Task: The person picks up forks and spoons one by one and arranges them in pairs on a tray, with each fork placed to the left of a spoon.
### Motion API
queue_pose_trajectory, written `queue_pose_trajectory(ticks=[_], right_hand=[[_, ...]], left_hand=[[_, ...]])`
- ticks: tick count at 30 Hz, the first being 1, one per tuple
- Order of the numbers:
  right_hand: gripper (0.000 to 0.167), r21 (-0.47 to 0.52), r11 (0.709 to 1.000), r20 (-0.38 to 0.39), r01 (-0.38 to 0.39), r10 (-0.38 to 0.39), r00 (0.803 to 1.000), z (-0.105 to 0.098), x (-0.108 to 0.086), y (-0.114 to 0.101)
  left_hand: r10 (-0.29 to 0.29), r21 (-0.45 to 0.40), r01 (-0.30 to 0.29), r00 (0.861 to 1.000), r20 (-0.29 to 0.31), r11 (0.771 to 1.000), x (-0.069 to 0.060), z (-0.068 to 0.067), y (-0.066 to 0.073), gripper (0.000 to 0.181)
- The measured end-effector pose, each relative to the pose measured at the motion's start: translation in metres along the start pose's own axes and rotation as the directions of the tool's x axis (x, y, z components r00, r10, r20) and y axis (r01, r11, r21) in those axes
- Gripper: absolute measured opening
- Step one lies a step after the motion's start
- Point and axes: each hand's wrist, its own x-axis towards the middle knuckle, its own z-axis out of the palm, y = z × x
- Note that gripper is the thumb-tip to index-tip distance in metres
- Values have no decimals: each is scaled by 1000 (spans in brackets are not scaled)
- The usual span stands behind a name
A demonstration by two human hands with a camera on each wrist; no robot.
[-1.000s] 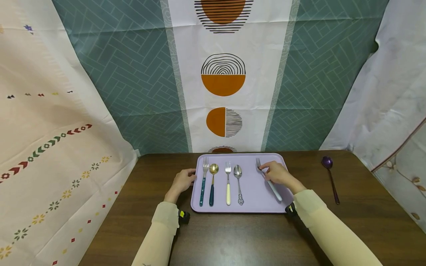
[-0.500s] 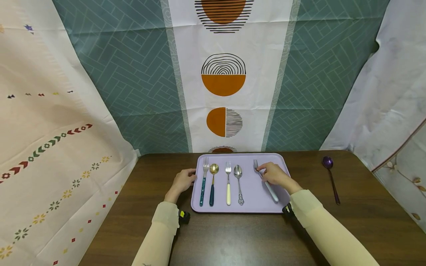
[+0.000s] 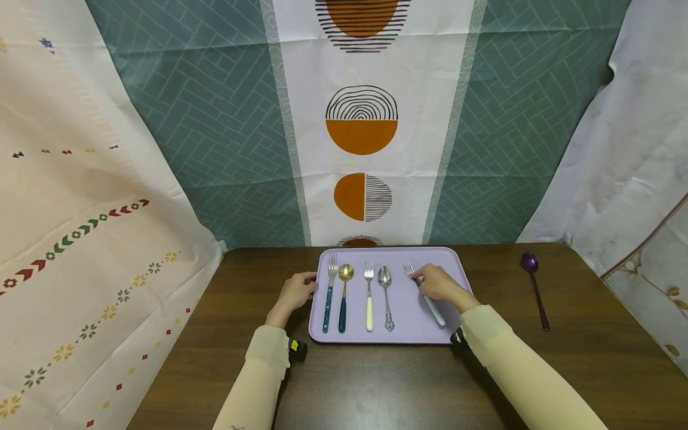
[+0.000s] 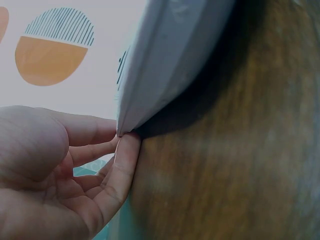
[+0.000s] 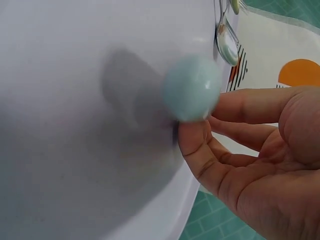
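Note:
In the head view a lilac tray (image 3: 387, 255) lies on the table. My left hand (image 3: 292, 294) pinches its left rim, with thumb and fingers meeting on the tray edge (image 4: 160, 65) in the left wrist view. My right hand (image 3: 442, 285) pinches a fork with a pale blue handle (image 3: 434, 312) near its neck, over the tray's right half. The fork slants, tines toward the far left. Seen end-on, its rounded handle (image 5: 192, 89) fills the middle of the right wrist view. A silver spoon (image 3: 384, 277) lies just left of this fork.
Further left on the tray are a yellow-handled fork (image 3: 369, 304), a gold spoon with a dark handle (image 3: 346, 273) and a teal-handled fork (image 3: 328, 307), roughly parallel. A purple spoon (image 3: 530, 263) lies on the brown table (image 3: 376, 388) right of the tray. Patterned cloths hang behind.
My right hand has shifted left across the tray with the pale blue-handled fork, closer to the silver spoon. The left hand has stayed at the tray's rim.

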Motion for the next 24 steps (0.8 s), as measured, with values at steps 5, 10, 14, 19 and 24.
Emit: queue_pose_trajectory(ticks=[5, 10, 14, 19, 24], right_hand=[[55, 25, 999, -1, -32, 32, 999, 1, -1, -6], [53, 38, 996, 13, -80, 79, 997, 1, -2, -11], [51, 20, 993, 9, -113, 113, 994, 1, -1, -13], [51, 13, 991, 3, -131, 131, 991, 2, 0, -14], [52, 18, 990, 2, -140, 140, 990, 5, 2, -15]], left_hand=[[-2, 6, 2, 1000, -1, 1000, 1, -1, -1, 42], [-3, 8, 3, 1000, 3, 1000, 3, -1, -2, 42], [-1, 10, 0, 1000, 3, 1000, 2, -1, -1, 42], [-1, 10, 1, 1000, 3, 1000, -1, -1, 2, 42], [-2, 14, 2, 1000, 2, 1000, -3, -1, 3, 43]])
